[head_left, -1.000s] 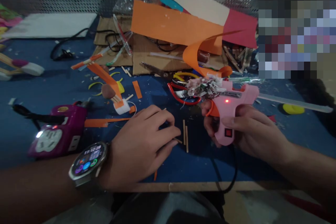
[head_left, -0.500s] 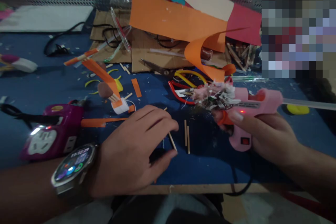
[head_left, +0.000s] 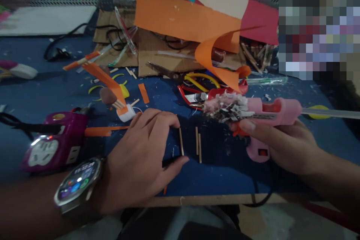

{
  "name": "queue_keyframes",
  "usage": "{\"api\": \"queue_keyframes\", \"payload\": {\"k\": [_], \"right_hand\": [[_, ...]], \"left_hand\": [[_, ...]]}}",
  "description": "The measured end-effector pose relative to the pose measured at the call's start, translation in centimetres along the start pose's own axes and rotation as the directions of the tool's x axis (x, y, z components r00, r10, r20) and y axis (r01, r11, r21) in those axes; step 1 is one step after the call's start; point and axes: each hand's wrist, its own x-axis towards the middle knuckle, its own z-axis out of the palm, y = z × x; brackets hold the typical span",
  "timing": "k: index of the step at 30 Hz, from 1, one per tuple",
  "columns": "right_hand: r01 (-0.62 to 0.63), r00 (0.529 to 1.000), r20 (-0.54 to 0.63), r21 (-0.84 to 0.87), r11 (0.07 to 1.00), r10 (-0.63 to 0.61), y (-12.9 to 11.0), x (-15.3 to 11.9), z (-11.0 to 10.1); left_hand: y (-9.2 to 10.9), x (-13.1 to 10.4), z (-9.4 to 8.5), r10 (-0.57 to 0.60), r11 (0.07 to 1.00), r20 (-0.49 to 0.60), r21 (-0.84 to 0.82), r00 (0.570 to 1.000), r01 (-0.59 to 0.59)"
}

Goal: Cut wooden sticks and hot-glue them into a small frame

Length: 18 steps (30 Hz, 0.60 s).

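My left hand (head_left: 143, 157), with a watch on its wrist, lies over the blue table. A short thin stick (head_left: 181, 141) is pinched between its thumb and a fingertip. Two more short sticks (head_left: 198, 144) lie side by side just right of it. My right hand (head_left: 287, 146) is wrapped round the handle of a pink glue gun (head_left: 284, 111), whose nozzle end points left and is covered in grey and white scraps. A clear glue stick (head_left: 329, 112) juts from its rear.
A purple power strip (head_left: 69, 131) is at the left. Behind my left hand stands a white piece (head_left: 125, 113) with orange strips. Red-handled cutters (head_left: 194, 98), scissors (head_left: 176, 76), orange paper (head_left: 180, 17) and cardboard (head_left: 149, 60) lie farther back.
The stick at my left hand has turned more upright and now sits between thumb and fingertip. The glue gun has tilted slightly, and its red light no longer shows.
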Motion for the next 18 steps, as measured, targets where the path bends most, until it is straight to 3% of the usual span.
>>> {"api": "queue_keyframes", "payload": {"k": [5,8,12,18], "right_hand": [[-0.014,0.999,0.05,-0.081,0.997,0.018,1.0,-0.3,-0.7],[0.046,0.976,0.219,-0.113,0.992,-0.021,0.9,-0.1,-0.6],[0.217,0.896,0.416,-0.1,0.971,-0.157,-0.1,0.4,-0.2],[0.28,0.872,0.446,-0.113,0.953,-0.203,-0.7,0.6,0.1]], "left_hand": [[-0.7,-0.3,0.0,-0.061,0.997,-0.021,-0.058,0.998,0.059],[-1.0,-0.2,0.0,-0.056,0.996,-0.048,-0.065,0.997,0.053],[-1.1,0.1,-0.2,-0.054,0.996,-0.046,-0.073,0.997,0.051],[-1.1,0.1,-0.1,-0.095,0.989,-0.031,-0.116,0.995,0.091]]}}
